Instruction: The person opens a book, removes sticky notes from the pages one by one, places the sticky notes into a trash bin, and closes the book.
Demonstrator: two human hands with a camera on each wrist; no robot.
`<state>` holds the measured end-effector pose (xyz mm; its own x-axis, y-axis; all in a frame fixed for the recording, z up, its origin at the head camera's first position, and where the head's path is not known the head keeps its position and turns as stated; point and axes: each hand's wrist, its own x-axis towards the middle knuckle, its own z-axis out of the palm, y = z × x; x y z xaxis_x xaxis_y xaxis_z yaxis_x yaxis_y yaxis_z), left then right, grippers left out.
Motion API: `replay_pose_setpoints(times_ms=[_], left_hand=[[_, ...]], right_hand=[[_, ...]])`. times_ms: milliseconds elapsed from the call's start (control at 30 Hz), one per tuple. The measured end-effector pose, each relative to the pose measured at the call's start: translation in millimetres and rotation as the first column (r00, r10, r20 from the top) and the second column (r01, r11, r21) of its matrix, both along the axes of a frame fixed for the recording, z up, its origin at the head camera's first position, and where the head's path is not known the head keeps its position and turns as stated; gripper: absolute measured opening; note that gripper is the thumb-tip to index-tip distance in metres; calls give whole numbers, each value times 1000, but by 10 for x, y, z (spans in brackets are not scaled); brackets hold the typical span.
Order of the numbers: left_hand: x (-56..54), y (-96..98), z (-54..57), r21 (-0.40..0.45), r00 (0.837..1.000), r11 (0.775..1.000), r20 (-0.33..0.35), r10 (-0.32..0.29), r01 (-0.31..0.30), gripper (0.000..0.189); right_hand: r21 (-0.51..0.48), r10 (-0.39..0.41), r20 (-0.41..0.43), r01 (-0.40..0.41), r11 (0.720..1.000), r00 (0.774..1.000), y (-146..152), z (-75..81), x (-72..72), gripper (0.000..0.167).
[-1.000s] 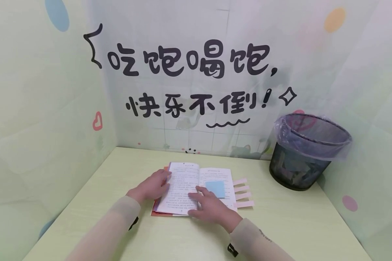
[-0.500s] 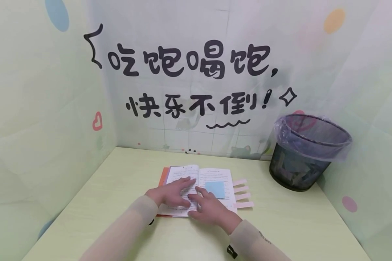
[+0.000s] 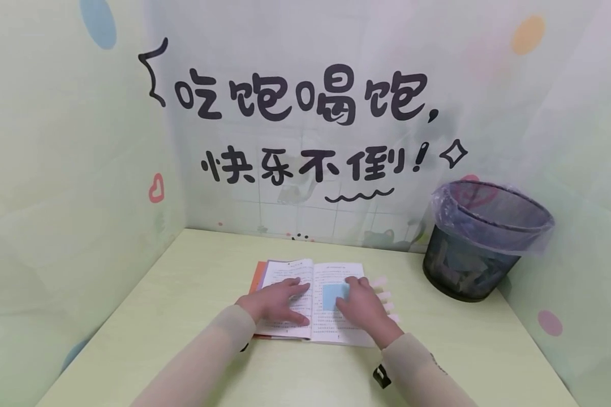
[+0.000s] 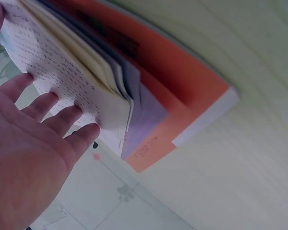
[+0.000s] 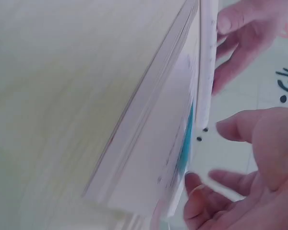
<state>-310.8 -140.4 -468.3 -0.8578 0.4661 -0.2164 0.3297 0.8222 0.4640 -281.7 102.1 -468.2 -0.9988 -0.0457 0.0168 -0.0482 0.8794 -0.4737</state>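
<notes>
An open book (image 3: 328, 328) lies on the table, with a blue sticky note (image 3: 332, 297) on its right page. My left hand (image 3: 277, 299) presses on the left page with spread, straight fingers; the left wrist view shows its fingertips on the printed page, above the orange cover (image 4: 182, 72). Over the right page, at the note's right edge, is my right hand (image 3: 366, 308). In the right wrist view its thumb stands apart from the loosely bent fingers (image 5: 197, 206), and nothing shows between them. Pink paper tabs (image 3: 385, 295) stick out past the book's right edge, partly hidden by this hand.
A black mesh wastebasket (image 3: 468, 271) with a purple plastic liner stands at the table's back right. Decorated cloth walls (image 3: 305, 220) with black lettering enclose the table (image 3: 158, 305) at the back and both sides.
My left hand has moved from the left page's outer edge onto the page near the spine. My right hand has shifted right from the spine to the blue note's right side.
</notes>
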Motion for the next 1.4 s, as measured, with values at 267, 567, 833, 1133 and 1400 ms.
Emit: replay_pose_setpoints(times_ms=[267, 567, 833, 1133, 1400], left_hand=[[15, 34, 19, -11, 1000, 1000, 23, 21, -21, 95], [8, 39, 27, -21, 999, 1000, 34, 22, -22, 95], [18, 34, 25, -20, 999, 1000, 26, 20, -19, 98], [17, 13, 21, -12, 1000, 1000, 20, 0, 0, 96], [27, 8, 8, 3, 1000, 1000, 29, 8, -8, 96]], right_hand=[[-79, -69, 43, 73, 994, 997, 102, -109, -62, 46], [-67, 26, 13, -25, 997, 1000, 120, -88, -30, 8], [-122, 56, 37, -51, 991, 998, 167, -12, 25, 5], [-209, 63, 105, -40, 977, 992, 199, 118, 58, 20], [-258, 9, -39, -19, 966, 999, 470, 401, -57, 27]])
